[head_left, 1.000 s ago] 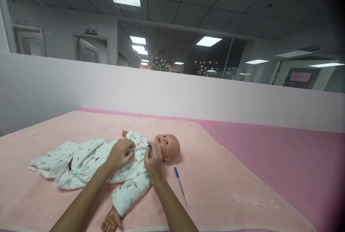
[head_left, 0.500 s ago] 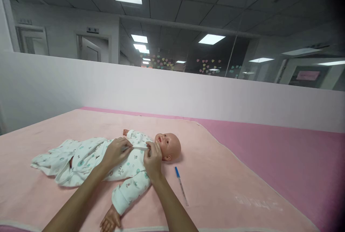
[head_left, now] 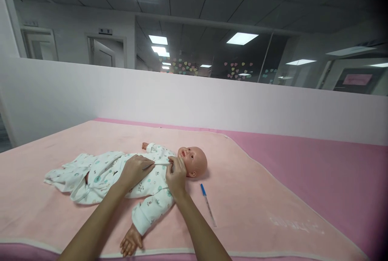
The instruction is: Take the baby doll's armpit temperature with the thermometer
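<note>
Your left hand (head_left: 136, 169) and your right hand (head_left: 176, 175) are positioned over the chest of the baby doll (head_left: 197, 162), with a thin white strip (head_left: 163, 164) pinched and drawn straight between them. The doll lies on its back, head to the right, in a long-sleeved white printed outfit (head_left: 150, 183). Beneath it is a peach blanket (head_left: 251, 196). A blue-capped ballpoint pen (head_left: 208, 205) lies right of your right hand, nearer to you. A white partition (head_left: 218, 102) borders the far side.
</note>
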The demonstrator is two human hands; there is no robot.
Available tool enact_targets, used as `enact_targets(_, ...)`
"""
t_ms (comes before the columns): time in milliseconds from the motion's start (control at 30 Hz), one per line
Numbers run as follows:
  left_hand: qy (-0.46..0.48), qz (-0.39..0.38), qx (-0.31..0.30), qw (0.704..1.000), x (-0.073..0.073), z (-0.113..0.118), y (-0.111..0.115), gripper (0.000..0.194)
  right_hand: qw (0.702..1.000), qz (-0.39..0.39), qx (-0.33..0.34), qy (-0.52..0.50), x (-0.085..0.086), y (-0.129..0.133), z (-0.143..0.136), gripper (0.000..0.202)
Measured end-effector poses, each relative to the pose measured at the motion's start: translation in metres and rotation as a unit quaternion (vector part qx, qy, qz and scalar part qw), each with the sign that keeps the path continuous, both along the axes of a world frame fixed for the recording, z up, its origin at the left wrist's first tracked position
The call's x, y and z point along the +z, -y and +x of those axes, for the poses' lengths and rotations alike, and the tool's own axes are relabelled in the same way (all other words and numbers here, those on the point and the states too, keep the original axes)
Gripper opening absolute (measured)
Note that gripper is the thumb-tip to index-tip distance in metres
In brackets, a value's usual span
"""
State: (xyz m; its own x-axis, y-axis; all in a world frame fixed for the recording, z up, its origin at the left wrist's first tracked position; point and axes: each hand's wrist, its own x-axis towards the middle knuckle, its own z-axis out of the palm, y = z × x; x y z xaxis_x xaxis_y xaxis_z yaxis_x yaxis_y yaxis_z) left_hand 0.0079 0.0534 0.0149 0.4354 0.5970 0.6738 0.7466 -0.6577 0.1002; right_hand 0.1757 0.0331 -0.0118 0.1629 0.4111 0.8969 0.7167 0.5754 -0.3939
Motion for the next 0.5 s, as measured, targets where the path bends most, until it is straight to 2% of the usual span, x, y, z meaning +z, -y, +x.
enact_targets(133,0.002,0.044,0.028,0.999,-0.005,0.004,-0.001,0.028,1.000,0.001,0.000,0.000,0.000,-0.001,0.000,0.026)
enact_targets(267,0.025,0.033,0.031,0.999,-0.006,0.005,-0.002,0.025,1.000,0.017,-0.005,0.000,-0.001,-0.001,0.000,0.024)
enact_targets(400,0.080,-0.070,-0.018,0.994,0.002,0.001,0.000,0.026,0.999,0.033,-0.006,0.000,-0.001,0.000,0.000,0.024)
enact_targets(500,0.105,-0.165,-0.034,0.980,0.009,-0.012,0.001,0.025,0.999,0.044,-0.008,-0.002,-0.001,0.000,0.000,0.024)
